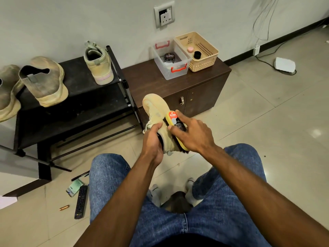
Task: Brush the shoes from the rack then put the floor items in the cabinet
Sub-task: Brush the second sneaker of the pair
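My left hand (154,139) grips a beige shoe (155,106) at its collar, toe pointing away, above the floor in front of my knees. My right hand (192,132) holds a yellow shoe brush (171,117) with black bristles pressed against the shoe's right side. On the black shoe rack (80,90) stand a matching beige shoe (98,63) and two worn greyish shoes (44,81) at the left. On the floor at the lower left lie a black remote (81,202), a green packet (74,187), a black pen (80,175) and a small copper cylinder (64,208).
A dark brown cabinet (195,93) with closed doors stands right of the rack. On it sit a clear box (170,59) holding a polish tin and a beige basket (197,50). A white adapter (284,65) and cables lie on the floor at the right.
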